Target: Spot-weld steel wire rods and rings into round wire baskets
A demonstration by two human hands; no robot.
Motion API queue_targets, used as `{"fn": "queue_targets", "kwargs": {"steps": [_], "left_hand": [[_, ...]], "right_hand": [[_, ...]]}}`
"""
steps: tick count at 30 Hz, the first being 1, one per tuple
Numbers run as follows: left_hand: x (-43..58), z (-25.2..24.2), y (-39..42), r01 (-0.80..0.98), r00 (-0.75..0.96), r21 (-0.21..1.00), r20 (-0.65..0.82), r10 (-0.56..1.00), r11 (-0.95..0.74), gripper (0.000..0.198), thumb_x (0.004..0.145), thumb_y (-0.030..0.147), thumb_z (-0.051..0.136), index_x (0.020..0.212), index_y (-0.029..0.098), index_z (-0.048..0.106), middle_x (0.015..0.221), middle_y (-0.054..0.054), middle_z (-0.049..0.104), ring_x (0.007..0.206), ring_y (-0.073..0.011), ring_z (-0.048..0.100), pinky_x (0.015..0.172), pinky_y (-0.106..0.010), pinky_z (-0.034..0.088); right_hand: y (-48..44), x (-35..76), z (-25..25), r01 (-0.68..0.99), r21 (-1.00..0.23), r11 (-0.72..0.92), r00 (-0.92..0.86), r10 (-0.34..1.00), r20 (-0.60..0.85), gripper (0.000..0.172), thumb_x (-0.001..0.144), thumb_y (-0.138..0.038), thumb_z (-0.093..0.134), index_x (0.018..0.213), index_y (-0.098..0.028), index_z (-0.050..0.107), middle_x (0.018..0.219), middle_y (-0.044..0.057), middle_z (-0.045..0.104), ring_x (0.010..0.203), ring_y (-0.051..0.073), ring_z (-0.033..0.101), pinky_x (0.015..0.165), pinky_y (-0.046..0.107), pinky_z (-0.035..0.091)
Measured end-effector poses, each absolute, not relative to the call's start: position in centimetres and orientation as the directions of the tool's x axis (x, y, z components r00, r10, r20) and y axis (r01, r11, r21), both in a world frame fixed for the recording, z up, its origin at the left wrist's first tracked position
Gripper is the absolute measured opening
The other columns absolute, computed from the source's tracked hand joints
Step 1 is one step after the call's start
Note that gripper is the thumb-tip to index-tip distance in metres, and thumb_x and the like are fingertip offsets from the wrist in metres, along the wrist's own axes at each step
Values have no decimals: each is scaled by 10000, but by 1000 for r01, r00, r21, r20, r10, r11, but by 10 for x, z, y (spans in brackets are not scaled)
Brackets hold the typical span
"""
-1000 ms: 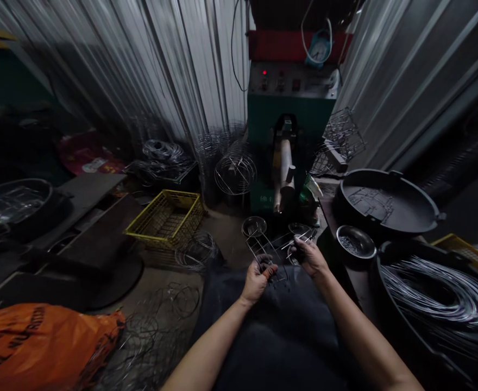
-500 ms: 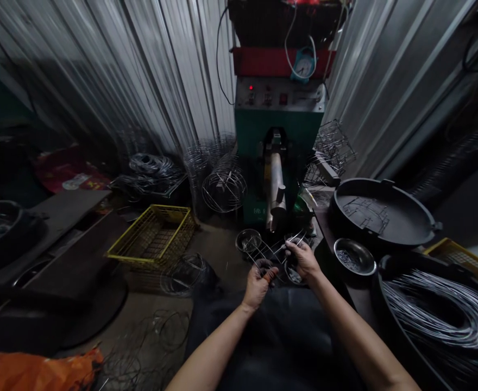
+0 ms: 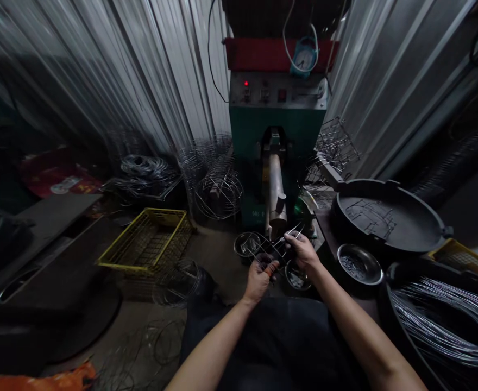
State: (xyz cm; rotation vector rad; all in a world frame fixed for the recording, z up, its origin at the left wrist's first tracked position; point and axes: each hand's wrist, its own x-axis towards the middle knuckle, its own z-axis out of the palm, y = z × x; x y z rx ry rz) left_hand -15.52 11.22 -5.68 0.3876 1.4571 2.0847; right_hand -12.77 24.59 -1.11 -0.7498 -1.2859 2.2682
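Both my hands hold a small wire frame [image 3: 275, 248] in front of me, just below the tip of the horizontal metal arm [image 3: 275, 190] of a green machine [image 3: 277, 125]. My left hand [image 3: 260, 277] is closed on the frame's near end. My right hand [image 3: 302, 251] pinches its right side, a little higher. Under the frame sit two small round metal bowls, one at the left [image 3: 245, 244] and one by my right wrist [image 3: 296, 276]. My dark lap fills the bottom middle.
A yellow wire crate [image 3: 147, 241] and loose wire rings [image 3: 180, 279] lie on the floor at left. Round wire cages [image 3: 218, 187] stand beside the machine. At right are a black round tray [image 3: 385, 214], a metal bowl of small parts [image 3: 359, 263] and a tub of coiled wire [image 3: 446, 326].
Both hands have lifted the wire frame forward and up toward the machine's arm tip. The view has shifted right, so the orange bag at lower left is almost out of frame.
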Motion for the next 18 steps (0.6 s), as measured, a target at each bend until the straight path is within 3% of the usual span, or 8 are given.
{"fn": "queue_targets", "kwargs": {"steps": [18], "left_hand": [[-163, -56, 123, -293, -819, 917, -96, 566, -269, 314, 606, 337, 678, 789, 153, 502, 694, 32, 503, 520, -63, 489, 383, -165, 416]], "right_hand": [[257, -142, -14, -80, -903, -422, -762, 611, -218, 262, 493, -266, 745, 615, -152, 543, 535, -33, 599, 390, 25, 422, 366, 129, 300]]}}
